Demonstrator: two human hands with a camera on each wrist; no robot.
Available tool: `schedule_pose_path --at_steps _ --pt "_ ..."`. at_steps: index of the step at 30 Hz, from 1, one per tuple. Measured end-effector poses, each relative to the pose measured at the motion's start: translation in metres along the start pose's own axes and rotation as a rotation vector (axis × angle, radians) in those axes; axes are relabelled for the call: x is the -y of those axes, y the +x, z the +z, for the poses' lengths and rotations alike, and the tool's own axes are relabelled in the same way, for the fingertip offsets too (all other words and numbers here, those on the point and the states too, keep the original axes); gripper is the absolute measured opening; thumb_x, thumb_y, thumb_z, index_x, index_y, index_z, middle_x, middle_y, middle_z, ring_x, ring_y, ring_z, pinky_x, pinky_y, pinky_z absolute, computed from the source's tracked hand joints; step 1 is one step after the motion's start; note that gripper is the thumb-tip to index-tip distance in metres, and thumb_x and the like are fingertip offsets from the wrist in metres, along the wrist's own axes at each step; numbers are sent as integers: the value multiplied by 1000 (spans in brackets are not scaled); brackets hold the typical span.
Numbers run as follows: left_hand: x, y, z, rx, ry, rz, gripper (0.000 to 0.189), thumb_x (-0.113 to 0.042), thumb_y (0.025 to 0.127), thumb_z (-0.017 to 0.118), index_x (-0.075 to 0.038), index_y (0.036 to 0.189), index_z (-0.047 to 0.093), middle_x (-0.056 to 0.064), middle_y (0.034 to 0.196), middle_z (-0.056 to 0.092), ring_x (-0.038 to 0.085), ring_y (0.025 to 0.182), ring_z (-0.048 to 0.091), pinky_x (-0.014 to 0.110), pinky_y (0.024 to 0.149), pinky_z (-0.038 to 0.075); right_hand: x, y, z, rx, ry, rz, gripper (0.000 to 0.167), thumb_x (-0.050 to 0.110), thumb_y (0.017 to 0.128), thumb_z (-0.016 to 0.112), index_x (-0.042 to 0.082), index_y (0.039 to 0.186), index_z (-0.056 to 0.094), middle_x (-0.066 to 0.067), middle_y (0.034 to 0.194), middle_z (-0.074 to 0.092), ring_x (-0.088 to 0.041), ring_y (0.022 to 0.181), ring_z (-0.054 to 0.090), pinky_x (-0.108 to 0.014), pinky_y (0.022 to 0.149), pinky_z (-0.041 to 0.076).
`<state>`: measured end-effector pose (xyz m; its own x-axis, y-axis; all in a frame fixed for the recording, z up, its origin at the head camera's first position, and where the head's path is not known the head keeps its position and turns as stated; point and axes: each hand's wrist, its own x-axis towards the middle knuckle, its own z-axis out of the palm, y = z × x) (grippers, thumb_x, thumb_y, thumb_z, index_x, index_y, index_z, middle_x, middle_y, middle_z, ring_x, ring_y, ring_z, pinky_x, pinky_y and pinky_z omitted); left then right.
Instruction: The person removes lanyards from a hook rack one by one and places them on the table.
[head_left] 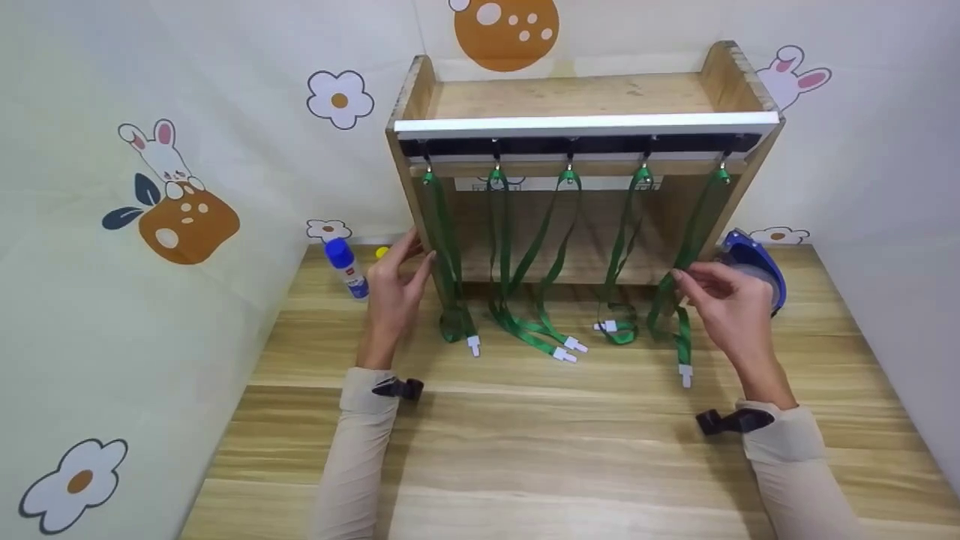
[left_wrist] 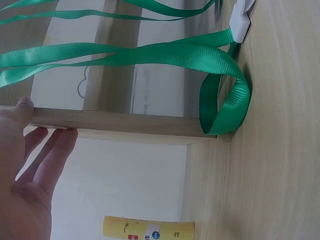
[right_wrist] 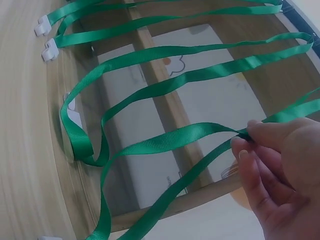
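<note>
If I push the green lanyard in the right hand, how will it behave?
The lanyard is likely floppy: it bends below the right hand. It looks thin, so probably light. It may swing, because its top hangs from the rack.

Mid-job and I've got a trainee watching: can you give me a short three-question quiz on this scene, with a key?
1. Count: how many green ribbon lanyards hang from the black strip on the open wooden shelf unit?

2. True or false: the person's left hand is pinching the leftmost lanyard.

3. Choose: in the head view, where is the blue-capped cylindrical bottle?
a) on top of the unit
b) left of the unit
c) right of the unit

Key
1. Five.
2. False: it grips the unit's left side panel, while the right hand pinches the rightmost lanyard.
3. b
</note>
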<state>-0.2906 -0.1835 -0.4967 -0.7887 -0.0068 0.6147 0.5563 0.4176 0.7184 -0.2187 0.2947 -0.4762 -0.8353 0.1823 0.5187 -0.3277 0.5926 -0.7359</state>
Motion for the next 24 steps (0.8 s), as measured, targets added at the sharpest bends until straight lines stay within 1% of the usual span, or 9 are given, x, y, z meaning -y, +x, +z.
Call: schedule_pose_path --at_steps 5,8,11,12,15,18,19,22,24 --pt "1 0 0 5 3 0 49 -21 104 74 -18 152 64 3 140 75 21 119 77 29 87 68 4 0 -3 -24 11 20 16 20 94 87 6 102 86 -13 93 83 8 74 71 -6 70 58" --pt "1 0 0 7 13 10 50 -22 105 73 -17 153 63 4 141 75 22 119 77 30 88 68 9 1 -8 -49 34 37 15 19 93 88 7 103 86 -1 90 82 5 73 72 -7 68 58" --pt "1 0 0 11 20 6 50 -24 105 73 -20 154 63 2 142 74 21 120 77 31 89 68 15 2 -14 -93 91 48 15 12 93 87 5 106 85 12 90 80 2 73 72 -8 70 60" --pt "1 0 0 13 26 3 50 -25 105 73 -21 154 62 1 143 74 20 120 77 31 89 68 16 3 -17 -110 120 47 16 9 93 86 3 108 84 15 90 80 1 73 73 -9 71 60" --pt "1 0 -1 17 35 -7 50 -27 106 73 -25 154 62 -2 144 73 17 121 76 30 91 67 22 6 -24 -169 195 2 20 0 94 81 -3 113 82 13 91 81 0 73 73 -10 71 61" --pt "2 0 -1 17 35 -12 50 -26 105 73 -27 154 62 -4 144 73 16 121 76 31 91 67 30 8 -33 -213 245 -64 20 -5 95 76 -6 113 81 7 92 82 -2 70 72 -11 66 60" --pt "3 0 -1 16 32 -10 50 -26 105 73 -27 154 62 -3 143 73 17 121 76 33 91 68 33 8 -36 -222 257 -82 19 -6 95 75 -7 113 81 5 92 82 -3 69 72 -11 64 60" --pt "3 0 -1 3 22 5 50 -23 104 75 -23 153 63 0 141 75 20 119 77 39 89 69 42 8 -45 -230 269 -123 17 -6 95 74 -8 110 82 5 92 82 -3 68 72 -10 62 58" --pt "4 0 0 -5 20 16 50 -23 104 75 -19 152 64 3 139 76 22 118 78 40 87 69 46 6 -50 -226 268 -147 16 -7 94 74 -9 108 82 3 91 82 -2 67 70 -9 60 56"
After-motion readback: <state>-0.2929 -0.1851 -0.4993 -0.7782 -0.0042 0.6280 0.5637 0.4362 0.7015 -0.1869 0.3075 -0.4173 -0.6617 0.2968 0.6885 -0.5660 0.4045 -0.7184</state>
